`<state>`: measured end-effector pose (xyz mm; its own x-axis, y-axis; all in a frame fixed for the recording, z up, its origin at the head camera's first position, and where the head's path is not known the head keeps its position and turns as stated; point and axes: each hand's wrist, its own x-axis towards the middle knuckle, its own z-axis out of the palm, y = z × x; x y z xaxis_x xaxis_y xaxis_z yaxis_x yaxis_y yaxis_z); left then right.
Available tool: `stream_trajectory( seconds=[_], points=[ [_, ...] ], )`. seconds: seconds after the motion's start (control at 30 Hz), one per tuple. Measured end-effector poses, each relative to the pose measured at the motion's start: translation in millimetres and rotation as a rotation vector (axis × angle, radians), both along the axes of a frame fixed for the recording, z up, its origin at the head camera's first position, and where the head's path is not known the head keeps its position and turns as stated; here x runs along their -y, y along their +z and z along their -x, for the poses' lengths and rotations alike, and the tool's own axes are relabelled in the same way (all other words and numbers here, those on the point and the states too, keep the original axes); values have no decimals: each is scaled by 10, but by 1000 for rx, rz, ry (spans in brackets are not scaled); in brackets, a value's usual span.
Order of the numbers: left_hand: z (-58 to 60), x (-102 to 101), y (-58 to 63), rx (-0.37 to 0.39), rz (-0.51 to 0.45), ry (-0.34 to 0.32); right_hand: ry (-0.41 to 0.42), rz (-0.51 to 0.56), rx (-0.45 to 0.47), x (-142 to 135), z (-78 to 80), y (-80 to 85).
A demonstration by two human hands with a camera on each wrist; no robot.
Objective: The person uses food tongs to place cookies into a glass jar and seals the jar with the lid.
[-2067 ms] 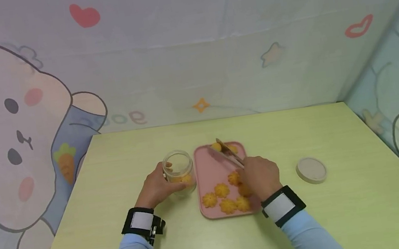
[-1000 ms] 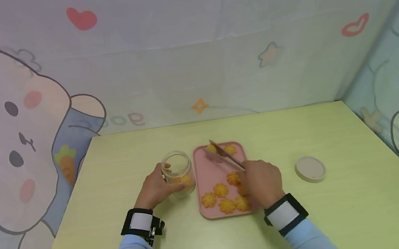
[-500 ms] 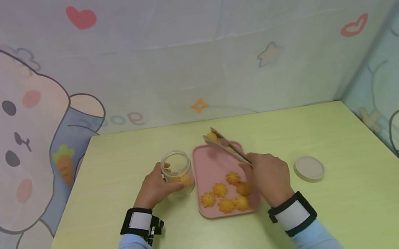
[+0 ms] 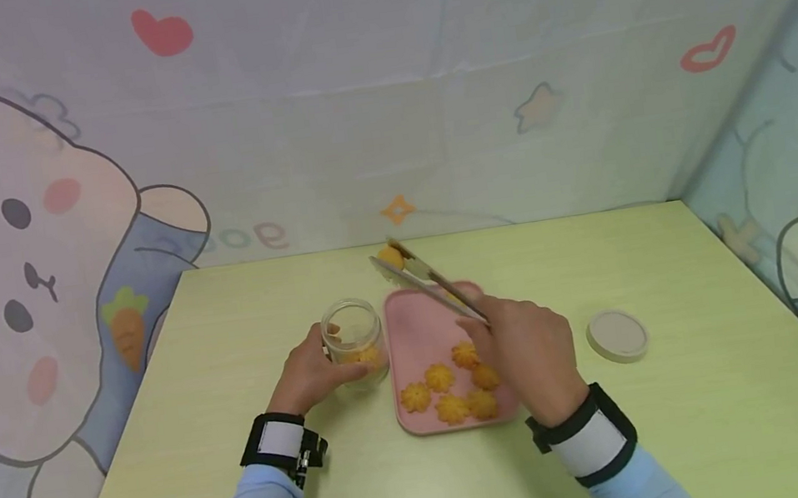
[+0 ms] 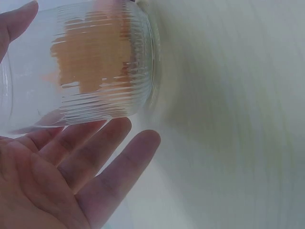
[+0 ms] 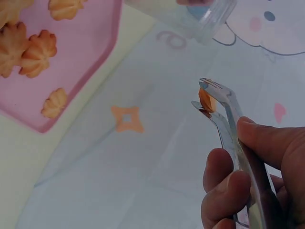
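Golden ridged cookie [image 4: 391, 259] by pink rectangular tray's [image 4: 416, 331] far-left corner: my right hand [image 4: 533, 349] squeezed silver metal tongs [image 6: 232, 109] lest it drop; left hand [image 4: 312, 375] gripped clear glass jar [image 4: 355, 339] steady.

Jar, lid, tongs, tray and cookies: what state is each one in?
Clear cylindrical jar: open, some yellow cookies inside, held by the left hand.
Round pale lid: off the jar, lying flat on the yellowish table.
Silver metal tongs: held in the right hand, closed on one fluted cookie.
Pink rectangular tray: flat, partly covered with more cookies.
Gripped cookie: raised clear of the tray.
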<state>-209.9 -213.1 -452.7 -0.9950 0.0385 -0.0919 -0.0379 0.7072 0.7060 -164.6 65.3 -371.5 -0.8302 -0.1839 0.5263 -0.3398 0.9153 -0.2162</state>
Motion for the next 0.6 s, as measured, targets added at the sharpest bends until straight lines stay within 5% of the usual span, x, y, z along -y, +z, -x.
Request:
stream_trajectory(
  seconds=[0.27, 0.6],
  points=[
    [-13, 6, 11, -11, -2, -5, 66, -37, -25, 150, -142, 163],
    [2, -6, -16, 2, 1, 1, 101, -50, -29, 243, -184, 164]
  ],
)
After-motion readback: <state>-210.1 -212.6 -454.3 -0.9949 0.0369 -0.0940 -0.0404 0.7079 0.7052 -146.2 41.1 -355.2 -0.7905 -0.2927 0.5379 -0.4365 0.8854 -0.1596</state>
